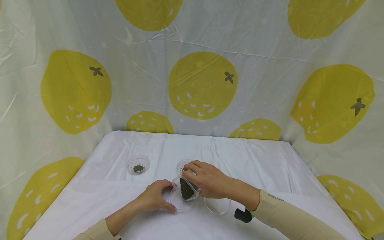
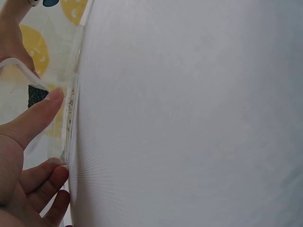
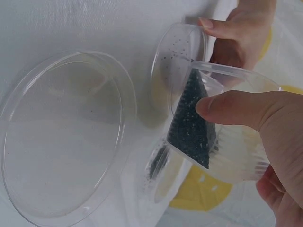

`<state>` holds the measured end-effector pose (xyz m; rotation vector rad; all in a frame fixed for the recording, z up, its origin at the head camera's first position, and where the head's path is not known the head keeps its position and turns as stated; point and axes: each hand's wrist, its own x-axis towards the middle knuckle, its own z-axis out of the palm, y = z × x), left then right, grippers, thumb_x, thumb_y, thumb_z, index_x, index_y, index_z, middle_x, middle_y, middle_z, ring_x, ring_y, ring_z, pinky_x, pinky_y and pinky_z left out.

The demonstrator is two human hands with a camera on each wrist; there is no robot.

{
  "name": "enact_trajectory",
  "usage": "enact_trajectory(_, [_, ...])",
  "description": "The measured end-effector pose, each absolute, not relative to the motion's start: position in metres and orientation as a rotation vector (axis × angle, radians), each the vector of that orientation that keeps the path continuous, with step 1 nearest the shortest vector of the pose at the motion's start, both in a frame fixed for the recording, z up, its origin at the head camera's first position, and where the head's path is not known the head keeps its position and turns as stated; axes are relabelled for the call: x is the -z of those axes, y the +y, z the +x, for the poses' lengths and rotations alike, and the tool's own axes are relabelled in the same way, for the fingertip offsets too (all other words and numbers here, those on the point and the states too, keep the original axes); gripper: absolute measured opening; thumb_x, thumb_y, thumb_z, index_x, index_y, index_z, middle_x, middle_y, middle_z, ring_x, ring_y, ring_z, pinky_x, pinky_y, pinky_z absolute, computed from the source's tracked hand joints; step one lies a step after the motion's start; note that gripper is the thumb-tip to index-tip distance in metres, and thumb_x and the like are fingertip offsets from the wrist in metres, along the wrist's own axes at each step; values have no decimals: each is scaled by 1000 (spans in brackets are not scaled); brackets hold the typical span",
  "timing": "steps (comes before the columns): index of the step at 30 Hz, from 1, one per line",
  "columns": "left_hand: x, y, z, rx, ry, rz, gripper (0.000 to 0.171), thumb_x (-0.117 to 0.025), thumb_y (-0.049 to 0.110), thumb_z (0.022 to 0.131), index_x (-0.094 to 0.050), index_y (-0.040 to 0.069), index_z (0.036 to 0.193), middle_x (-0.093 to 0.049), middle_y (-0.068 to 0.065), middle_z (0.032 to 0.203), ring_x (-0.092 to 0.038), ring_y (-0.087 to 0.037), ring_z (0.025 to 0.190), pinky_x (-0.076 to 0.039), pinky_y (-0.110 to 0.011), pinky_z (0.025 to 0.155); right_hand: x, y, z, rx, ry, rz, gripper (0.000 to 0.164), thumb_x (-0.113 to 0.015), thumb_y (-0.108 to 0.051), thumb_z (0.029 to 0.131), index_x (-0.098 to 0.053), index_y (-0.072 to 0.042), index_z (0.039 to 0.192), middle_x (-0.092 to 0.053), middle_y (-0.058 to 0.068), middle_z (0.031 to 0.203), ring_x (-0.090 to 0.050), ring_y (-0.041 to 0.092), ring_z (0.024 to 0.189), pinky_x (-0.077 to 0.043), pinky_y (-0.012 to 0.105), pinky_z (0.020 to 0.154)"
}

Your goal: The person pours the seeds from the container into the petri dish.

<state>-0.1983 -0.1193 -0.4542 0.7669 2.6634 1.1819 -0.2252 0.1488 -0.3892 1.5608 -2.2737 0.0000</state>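
My right hand (image 1: 210, 180) grips a clear plastic tub (image 3: 236, 158) that tilts to the left, with dark granules (image 1: 186, 190) heaped against its lower side. Beneath the tub's lip lies a clear petri dish (image 1: 177, 206). A few dark specks dot that dish (image 3: 177, 45) in the right wrist view. My left hand (image 1: 154, 196) holds this dish by its rim, thumb at the near side and fingers at the far side. Left of the tub, the left thumb (image 2: 45, 111) shows close up in the left wrist view.
Just right of the held dish lies another clear round dish (image 1: 217, 212). Toward the back left stands a dish with a small dark heap (image 1: 138, 168). One more dish (image 1: 181, 164) is partly hidden behind the right hand. White cloth (image 1: 264, 166) covers the table.
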Motion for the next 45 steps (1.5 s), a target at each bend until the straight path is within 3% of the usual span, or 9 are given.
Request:
enact_trajectory(32, [454, -120, -197, -1160, 2697, 801, 80, -100, 41, 60, -70, 10, 127, -68, 4, 118, -61, -29, 117, -44, -57, 103, 388, 155, -228, -60, -2318, 1538, 91, -103, -23, 57, -56, -10, 133, -55, 5, 133, -55, 24, 123, -50, 35, 102])
enact_trajectory(45, [454, -120, -198, -1176, 2675, 807, 76, -100, 39, 61, -70, 9, 124, -68, 1, 118, -60, -31, 117, -42, -60, 104, 386, 151, -226, 8, -2297, 1555, 89, -103, -29, 60, -54, -10, 132, -54, 6, 133, -55, 26, 123, -48, 35, 104])
